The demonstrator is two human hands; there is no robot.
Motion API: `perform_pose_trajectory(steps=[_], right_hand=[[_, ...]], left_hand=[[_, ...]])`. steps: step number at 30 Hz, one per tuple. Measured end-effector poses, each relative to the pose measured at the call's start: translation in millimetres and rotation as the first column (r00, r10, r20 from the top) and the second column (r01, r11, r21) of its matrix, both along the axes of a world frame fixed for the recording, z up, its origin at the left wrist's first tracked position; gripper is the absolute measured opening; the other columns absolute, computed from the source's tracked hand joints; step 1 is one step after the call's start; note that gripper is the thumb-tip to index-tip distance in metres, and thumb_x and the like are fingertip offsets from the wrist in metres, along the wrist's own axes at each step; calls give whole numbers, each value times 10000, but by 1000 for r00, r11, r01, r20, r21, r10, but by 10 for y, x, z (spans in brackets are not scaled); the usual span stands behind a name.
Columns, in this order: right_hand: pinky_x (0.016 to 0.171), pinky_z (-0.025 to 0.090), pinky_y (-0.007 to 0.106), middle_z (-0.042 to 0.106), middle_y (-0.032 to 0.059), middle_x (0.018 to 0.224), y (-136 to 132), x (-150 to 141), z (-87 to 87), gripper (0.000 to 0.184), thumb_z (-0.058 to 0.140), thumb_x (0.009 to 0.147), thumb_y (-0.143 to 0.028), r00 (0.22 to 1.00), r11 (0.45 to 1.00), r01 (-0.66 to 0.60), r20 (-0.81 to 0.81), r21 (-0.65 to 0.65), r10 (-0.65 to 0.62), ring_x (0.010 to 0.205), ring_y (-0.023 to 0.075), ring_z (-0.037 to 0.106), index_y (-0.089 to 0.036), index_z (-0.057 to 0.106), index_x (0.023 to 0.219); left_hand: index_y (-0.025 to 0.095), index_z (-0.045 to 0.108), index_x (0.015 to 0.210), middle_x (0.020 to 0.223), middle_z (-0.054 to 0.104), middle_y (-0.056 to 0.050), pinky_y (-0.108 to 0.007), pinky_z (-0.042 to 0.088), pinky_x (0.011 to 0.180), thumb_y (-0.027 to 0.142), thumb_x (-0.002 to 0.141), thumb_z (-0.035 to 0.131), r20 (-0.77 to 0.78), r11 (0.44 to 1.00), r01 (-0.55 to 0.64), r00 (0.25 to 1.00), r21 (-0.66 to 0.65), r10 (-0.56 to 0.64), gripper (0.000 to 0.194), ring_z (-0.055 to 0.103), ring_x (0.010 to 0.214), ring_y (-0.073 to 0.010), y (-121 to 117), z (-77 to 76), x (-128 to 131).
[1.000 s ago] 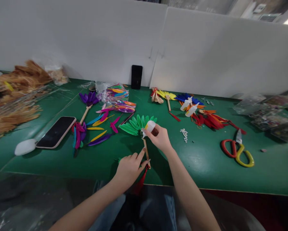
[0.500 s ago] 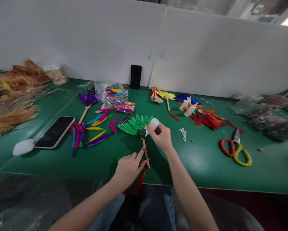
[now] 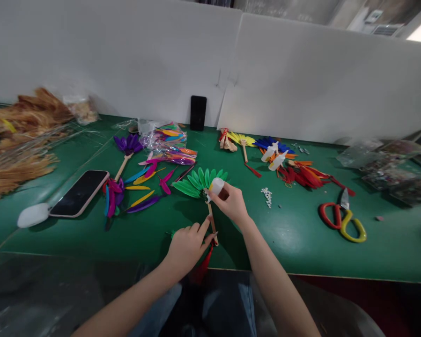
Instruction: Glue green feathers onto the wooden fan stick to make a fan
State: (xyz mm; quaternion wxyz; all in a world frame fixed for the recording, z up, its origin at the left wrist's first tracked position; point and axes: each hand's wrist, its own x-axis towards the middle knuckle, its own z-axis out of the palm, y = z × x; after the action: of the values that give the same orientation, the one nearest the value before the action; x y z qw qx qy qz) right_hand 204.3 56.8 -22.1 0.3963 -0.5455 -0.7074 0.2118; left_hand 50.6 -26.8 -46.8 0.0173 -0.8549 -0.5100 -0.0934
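A fan of green feathers (image 3: 200, 180) on a wooden handle (image 3: 212, 220) lies in front of me, a red tassel (image 3: 206, 262) hanging from its lower end past the table edge. My left hand (image 3: 189, 243) is closed on the handle, pressing it to the table between thumb and fingers. In my right hand (image 3: 231, 203) is a small white glue bottle (image 3: 216, 186), tilted with its tip down at the base of the feathers. My fingers cover part of the bottle and of the feather base.
Loose coloured feathers (image 3: 143, 199), a purple feather fan (image 3: 128, 145) and a phone (image 3: 80, 193) lie left. To the right are small white beads (image 3: 267, 196), scissors (image 3: 343, 216), two more glue bottles (image 3: 277, 160) and red feathers (image 3: 306, 174). A black phone (image 3: 198, 113) leans on the white partition (image 3: 126, 56).
My right hand has moved the glue bottle slightly left and down along the base of the green feathers. My left hand stays on the handle.
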Motion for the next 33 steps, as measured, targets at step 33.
perform_pose_trajectory(steps=[33], right_hand=[[452, 300, 220, 458, -33, 500, 8, 21, 25, 332, 544, 767, -498, 992, 992, 112, 57, 61, -115, 447, 100, 392, -178, 545, 680]], left_hand=[[177, 560, 1199, 603, 577, -8, -252, 341, 431, 383, 893, 440, 28, 994, 19, 999, 107, -22, 388, 573, 509, -158, -1, -16, 5]])
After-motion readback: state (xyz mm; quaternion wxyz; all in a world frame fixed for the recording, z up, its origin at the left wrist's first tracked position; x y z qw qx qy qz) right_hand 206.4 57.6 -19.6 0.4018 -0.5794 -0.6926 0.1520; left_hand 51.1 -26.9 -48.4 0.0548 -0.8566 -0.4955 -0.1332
